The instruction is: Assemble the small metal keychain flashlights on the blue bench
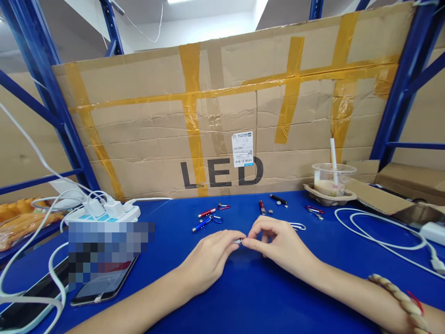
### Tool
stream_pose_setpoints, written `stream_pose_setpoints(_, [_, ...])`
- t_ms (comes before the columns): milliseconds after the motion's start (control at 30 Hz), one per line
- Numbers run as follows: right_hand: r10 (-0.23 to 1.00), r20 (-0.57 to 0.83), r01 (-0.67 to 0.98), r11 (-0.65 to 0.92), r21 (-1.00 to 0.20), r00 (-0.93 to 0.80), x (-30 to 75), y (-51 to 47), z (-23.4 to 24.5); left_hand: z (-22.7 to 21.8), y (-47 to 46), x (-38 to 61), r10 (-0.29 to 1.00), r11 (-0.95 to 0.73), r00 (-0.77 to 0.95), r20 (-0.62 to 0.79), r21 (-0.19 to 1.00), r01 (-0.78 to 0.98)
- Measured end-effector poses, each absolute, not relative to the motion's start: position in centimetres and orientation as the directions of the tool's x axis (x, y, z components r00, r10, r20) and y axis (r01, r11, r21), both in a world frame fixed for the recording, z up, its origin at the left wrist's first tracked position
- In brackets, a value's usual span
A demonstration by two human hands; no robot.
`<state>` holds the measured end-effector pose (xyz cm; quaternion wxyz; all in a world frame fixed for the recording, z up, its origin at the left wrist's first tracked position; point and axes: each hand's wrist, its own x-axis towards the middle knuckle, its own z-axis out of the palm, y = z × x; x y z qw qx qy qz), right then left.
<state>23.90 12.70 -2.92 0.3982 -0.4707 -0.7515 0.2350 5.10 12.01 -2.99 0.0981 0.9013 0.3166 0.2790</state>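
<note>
- Left hand (212,257) pinches the silver piece (238,241); right hand (274,237) pinches at its end;
- the piece lies between the hands; best held level and steady;
- blue tube (200,226), beyond the left hand; best left alone

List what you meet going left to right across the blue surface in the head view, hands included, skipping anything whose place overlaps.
White power strip, left hand, small silvery piece, right hand, lidded cup, white block.
</note>
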Motion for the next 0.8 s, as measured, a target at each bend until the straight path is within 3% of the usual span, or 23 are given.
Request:
stream_pose_setpoints(233, [0.887, 0.393, 0.503, 0.461, -0.731, -0.243, 24.03, 12.85, -3.02, -3.19, 12.03, 4.98, 0.627, -0.777, 0.638, 0.447, 0.31, 0.548])
stream_pose_setpoints(800, [0.901, 0.345, 0.435, 0.429, -0.792, -0.262, 24.07, 12.72, -3.17, -3.4, 12.26, 4.85, 0.593, -0.805, 0.664, 0.456, 0.326, 0.495])
